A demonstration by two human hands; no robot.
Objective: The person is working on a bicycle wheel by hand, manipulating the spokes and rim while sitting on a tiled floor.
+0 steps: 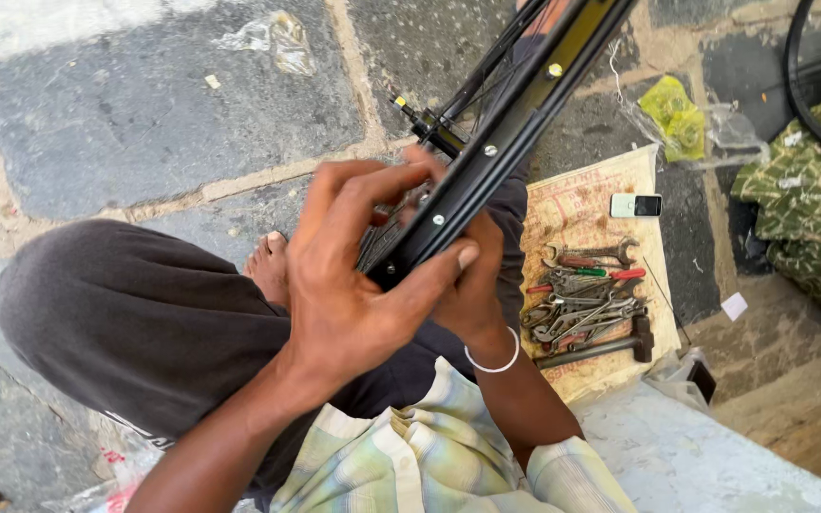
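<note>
Both of our hands close on one black bicycle wheel rim (510, 133): the left hand (353, 285) has its fingers curled over the top edge and its thumb pressed on the inner face, while the right hand (472, 285) holds it from behind with fingers pressed together. We judge the rim stiff, light and a little slippery, so it is best held by its edges between the spokes (486, 62). Beyond the right fingers, wrenches (586, 309) and a hammer (601, 347) lie on a sack (572, 199).

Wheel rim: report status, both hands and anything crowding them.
Left hand and right hand both clamped on the black wheel rim, rim tilted across the lap. Spokes and hub behind. Tool pile on sack to the right, clear of hands.
</note>
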